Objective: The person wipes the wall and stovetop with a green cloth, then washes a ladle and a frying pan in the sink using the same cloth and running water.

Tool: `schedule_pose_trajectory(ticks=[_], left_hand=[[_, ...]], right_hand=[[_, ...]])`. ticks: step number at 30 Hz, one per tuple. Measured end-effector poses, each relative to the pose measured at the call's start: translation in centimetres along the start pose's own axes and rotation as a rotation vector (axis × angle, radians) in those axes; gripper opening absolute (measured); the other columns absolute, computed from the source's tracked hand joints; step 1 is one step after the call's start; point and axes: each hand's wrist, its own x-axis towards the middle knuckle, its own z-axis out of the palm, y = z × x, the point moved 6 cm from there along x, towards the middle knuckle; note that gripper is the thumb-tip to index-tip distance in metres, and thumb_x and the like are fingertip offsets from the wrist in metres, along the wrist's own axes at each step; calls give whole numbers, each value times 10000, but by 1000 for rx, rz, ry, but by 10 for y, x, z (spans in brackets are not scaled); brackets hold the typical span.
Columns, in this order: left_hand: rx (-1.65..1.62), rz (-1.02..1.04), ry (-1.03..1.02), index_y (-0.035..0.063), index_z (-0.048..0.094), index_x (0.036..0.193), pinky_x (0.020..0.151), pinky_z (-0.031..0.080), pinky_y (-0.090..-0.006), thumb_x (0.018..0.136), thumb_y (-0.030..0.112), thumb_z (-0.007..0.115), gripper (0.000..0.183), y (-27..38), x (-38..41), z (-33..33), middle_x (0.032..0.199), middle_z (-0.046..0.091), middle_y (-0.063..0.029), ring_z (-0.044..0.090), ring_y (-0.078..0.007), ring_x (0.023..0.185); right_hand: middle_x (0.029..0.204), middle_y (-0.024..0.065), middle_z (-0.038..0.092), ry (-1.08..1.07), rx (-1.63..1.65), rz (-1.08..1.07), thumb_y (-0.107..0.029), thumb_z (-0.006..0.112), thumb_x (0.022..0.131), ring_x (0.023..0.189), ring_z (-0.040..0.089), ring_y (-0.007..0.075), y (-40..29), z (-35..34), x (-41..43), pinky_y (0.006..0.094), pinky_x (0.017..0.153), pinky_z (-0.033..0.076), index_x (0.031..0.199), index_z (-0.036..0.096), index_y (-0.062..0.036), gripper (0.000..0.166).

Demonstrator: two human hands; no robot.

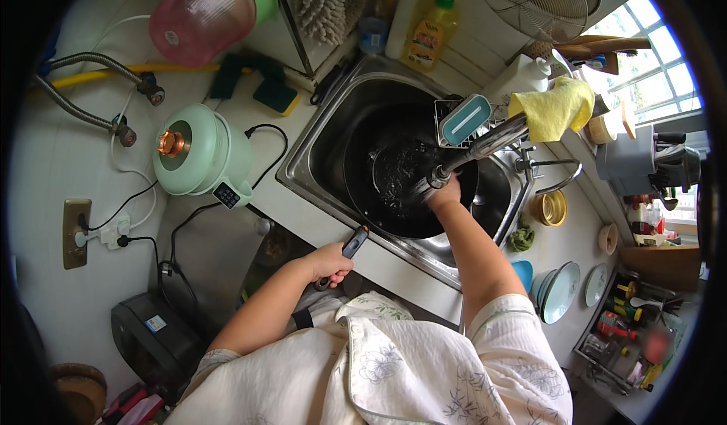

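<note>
A black wok point(363, 163) lies tilted in the stainless steel sink point(318, 135), with water splashing inside it. My left hand point(332, 265) is closed around the wok's dark handle point(355, 243), over the counter's front edge. My right hand point(445, 193) reaches into the wok at its right side, close under the head of the faucet point(483, 144), from which water runs. The fingers of that hand are hidden by the faucet head and the spray, so what they hold cannot be seen. A yellow cloth point(554, 107) hangs over the faucet.
A wire rack with a teal sponge holder point(466, 120) sits at the sink's back. Green scouring sponges point(275, 95) and a light green electric appliance point(199, 152) stand left. A yellow soap bottle point(429, 33) is behind; a gold bowl point(550, 208) and stacked bowls point(559, 291) are right.
</note>
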Motion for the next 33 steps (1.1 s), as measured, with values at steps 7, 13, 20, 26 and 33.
schedule_pose_trajectory(ticks=[7, 13, 20, 26, 33], left_hand=[[21, 11, 26, 71, 404, 724, 391, 388, -304, 758, 13, 492, 111, 1, -2, 0, 518, 396, -17, 383, -100, 382], [15, 15, 29, 76, 404, 723, 393, 387, -299, 757, 13, 494, 115, 0, -4, 1, 519, 400, -13, 381, -98, 382], [20, 17, 41, 77, 397, 706, 395, 380, -294, 752, 13, 494, 125, 4, -4, 4, 517, 400, -15, 373, -94, 378], [8, 10, 49, 78, 393, 712, 395, 376, -297, 749, 10, 492, 126, 4, -6, 5, 514, 388, -12, 369, -94, 379], [13, 7, 7, 83, 386, 765, 393, 372, -296, 753, 5, 493, 134, 3, 0, 5, 524, 393, -15, 370, -96, 384]], right_hand=[[1024, 54, 627, 93, -302, -278, -225, 549, 738, 1023, 500, 265, -33, -8, -22, 385, 813, 412, 1003, 657, -126, 303], [934, 69, 656, 87, -269, -410, -247, 543, 740, 942, 572, 262, -46, -20, -27, 392, 775, 395, 917, 674, -161, 236], [1025, 24, 625, -32, -264, -82, -265, 537, 749, 1045, 526, 221, -11, -3, -16, 370, 803, 409, 987, 673, -152, 297], [1007, 130, 619, -126, -88, -63, -217, 541, 768, 985, 560, 286, -17, -4, -19, 385, 817, 445, 887, 685, -123, 209], [955, 102, 638, 168, -175, -5, -210, 553, 789, 938, 587, 290, 17, 21, -15, 405, 743, 486, 937, 646, -109, 202]])
